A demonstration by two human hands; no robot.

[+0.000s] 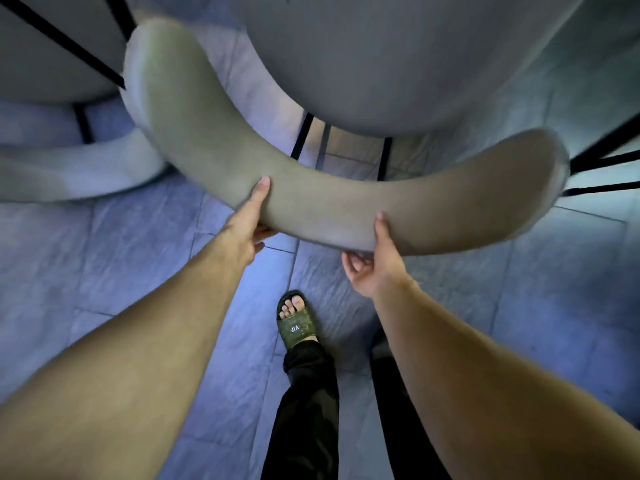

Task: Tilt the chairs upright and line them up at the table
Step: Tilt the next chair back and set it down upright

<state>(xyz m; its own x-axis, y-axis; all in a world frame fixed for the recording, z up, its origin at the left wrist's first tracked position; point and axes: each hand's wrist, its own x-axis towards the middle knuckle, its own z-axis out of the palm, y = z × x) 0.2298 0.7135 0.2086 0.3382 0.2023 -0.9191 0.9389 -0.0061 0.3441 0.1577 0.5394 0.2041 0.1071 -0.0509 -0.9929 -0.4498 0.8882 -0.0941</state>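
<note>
neighbour chair: second pale grey upholstered chair with curved back [69,174], far left, low, partly cut off; upright or tipped, cannot tell
black legs: thin black metal chair legs [65,39] top left, more under the centre; stiff, hard, narrow
left hand: left hand [247,223] closed around lower edge of the backrest, thumb on top face, fingers [265,233] curled underneath
held chair: grey-beige padded chair with long curved crescent backrest [311,195], centre, its top rail in both hands, rounded grey seat [398,64] beyond it
backrest surface: matte fabric or faux leather, smooth, soft padding over a rigid core; rounded ends, no sharp edges
right hand: right hand [375,265] closed around same edge just right of the left, thumb on top, fingers below
handling (judgement): probably moderate weight, rigid frame, won't flex; padding gives a little so a firm wrap grip is needed; smooth cover may slip under thumb-only pressure
grip point (judgement): middle of backrest, hands spread, is sound; balances the load for tilting or sliding
floor: grey-blue textured stone-look floor tiles [121,244]; legs may catch on grout lines
foot: green slide sandal [298,322] near chair; watch toes
tabletop: not identifiable
</note>
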